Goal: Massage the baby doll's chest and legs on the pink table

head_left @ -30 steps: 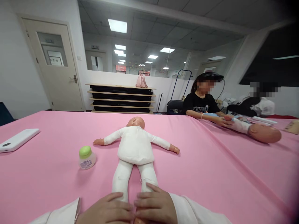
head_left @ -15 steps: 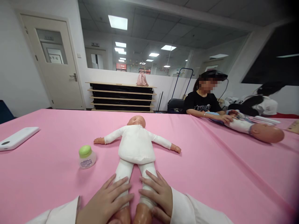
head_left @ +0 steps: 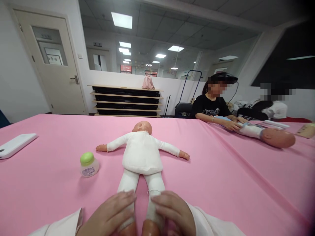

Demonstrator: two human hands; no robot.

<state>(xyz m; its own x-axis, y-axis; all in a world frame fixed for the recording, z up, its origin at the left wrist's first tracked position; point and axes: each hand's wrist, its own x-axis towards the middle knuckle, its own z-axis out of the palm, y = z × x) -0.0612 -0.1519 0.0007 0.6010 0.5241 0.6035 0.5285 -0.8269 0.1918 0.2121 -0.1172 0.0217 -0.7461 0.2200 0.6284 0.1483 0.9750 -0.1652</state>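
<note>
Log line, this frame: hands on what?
left hand: on leg of baby doll | right hand: on other leg | doll: face up, pink tablecloth

The doll's feet (head_left: 150, 228) are cut off below, and the jar's label (head_left: 88, 171) is unreadably small.

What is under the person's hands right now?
The left hand and right hand rest on a white-clothed baby doll's legs, above its bare feet, on a pink tablecloth. The legs directly under the palms are covered.
</note>
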